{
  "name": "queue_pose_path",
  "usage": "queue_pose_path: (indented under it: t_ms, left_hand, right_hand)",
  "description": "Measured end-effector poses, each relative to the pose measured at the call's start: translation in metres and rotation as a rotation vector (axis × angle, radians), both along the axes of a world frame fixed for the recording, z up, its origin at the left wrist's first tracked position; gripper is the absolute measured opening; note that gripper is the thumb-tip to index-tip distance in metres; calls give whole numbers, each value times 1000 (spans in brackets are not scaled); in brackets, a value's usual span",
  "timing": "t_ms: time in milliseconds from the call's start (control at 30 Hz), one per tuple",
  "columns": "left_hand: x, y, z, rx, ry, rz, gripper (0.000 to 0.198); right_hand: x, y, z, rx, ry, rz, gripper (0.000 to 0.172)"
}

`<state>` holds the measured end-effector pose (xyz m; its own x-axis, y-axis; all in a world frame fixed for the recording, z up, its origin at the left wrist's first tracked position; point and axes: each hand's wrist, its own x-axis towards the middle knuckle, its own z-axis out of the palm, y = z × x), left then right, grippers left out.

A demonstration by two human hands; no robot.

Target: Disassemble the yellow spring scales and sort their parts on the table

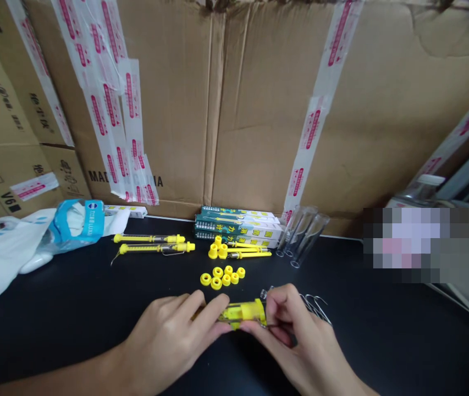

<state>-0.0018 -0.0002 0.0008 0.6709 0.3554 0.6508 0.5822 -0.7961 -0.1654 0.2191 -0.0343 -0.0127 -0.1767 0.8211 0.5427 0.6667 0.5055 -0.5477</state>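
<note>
My hands meet low in the view around a yellow plastic spring scale. My left hand grips its left part, and my right hand pinches its thicker yellow end. Just beyond my right hand lie several wire hooks, partly hidden by my fingers. Above my hands sits a small group of yellow plastic rings. Further back lie two similar spring scales side by side, and a few more yellow parts rest against the boxes.
Several flat white-and-green boxes are stacked against a taped cardboard wall. Clear glass tubes lean at their right. A white plastic bag and a blue packet lie at the left of the black table. A pixelated patch covers part of the right side.
</note>
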Motion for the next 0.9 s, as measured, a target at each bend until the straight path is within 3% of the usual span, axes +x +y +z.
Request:
queue_pose_path:
  t_ms: [133, 333, 400, 500, 733, 900]
  left_hand:
    - [-1, 6, 1, -18, -35, 13, 25]
    - [-8, 9, 4, 80, -31, 3, 23]
    - [-9, 8, 6, 110, -19, 1, 22]
    - [-9, 7, 12, 178, 19, -8, 26]
    - [-3, -2, 14, 325, 50, -33, 18]
    - [-3, -5, 12, 344, 119, -69, 12]
  right_hand:
    - [7, 3, 8, 169, -155, 70, 25]
    - [11, 5, 17, 272, -350, -18, 34]
    - [13, 7, 18, 307, -433, 0, 29]
    - [14, 7, 19, 233, -435, 30, 22]
    - [4, -3, 9, 35, -268, 130, 42]
    - [1, -4, 1, -193, -138, 101, 38]
